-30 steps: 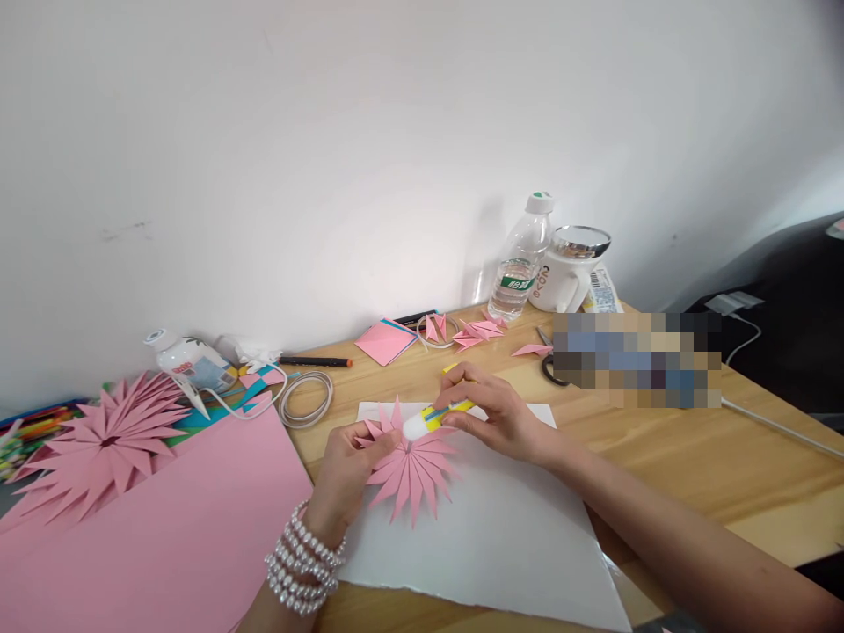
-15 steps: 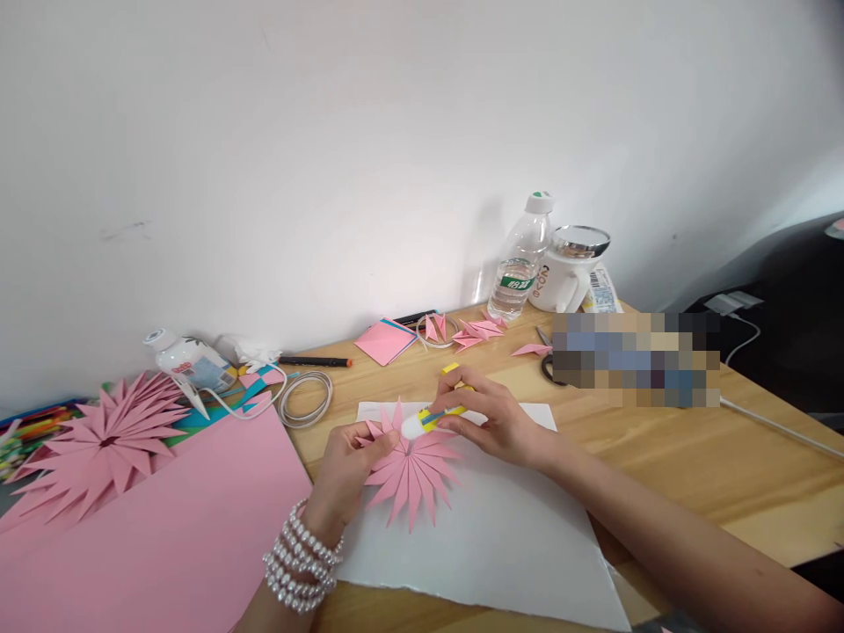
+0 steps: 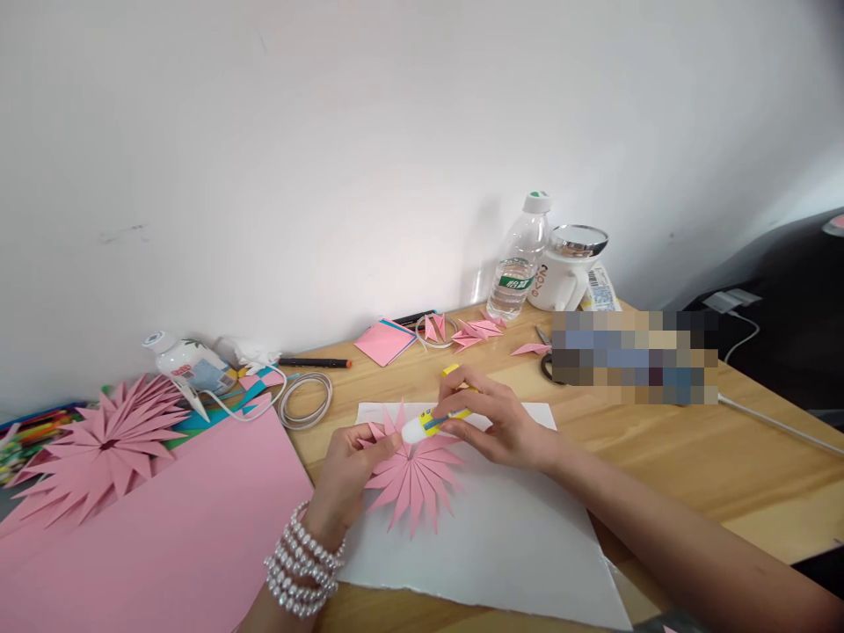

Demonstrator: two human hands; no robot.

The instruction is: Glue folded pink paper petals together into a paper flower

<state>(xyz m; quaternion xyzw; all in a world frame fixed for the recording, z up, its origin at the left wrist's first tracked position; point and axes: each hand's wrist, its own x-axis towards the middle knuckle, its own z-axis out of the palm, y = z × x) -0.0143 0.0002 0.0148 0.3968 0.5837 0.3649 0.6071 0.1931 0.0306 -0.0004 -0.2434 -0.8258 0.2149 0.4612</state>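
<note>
Two bare hands work close together on one folded piece. The right hand (image 3: 505, 426) has its grip closed around a glue stick (image 3: 439, 420), with thumb and fingers on the yellow barrel. The long axis of the stick runs from this grip down and to the left. Its white end touches or almost touches the centre of the pink paper flower (image 3: 415, 483); I cannot tell which.

The flower lies flat just below and to the left of the right grip, on a white sheet of paper (image 3: 514, 536) that rests on the desk (image 3: 725, 475). The left hand (image 3: 346, 470), with a pearl bracelet (image 3: 303, 567) on the wrist, has its grip pinched shut on the left petals of the flower, directly left of the stick's end. So the left hand touches the flower itself, and the right hand meets it only through the stick.

Further left of the left grip lie a large pink sheet (image 3: 164, 527) and a bigger pink flower (image 3: 98, 448). Beyond the right grip, well apart, stand a water bottle (image 3: 520, 259) and a white mug (image 3: 560, 277), with loose pink petals (image 3: 475, 331) in front of them.
</note>
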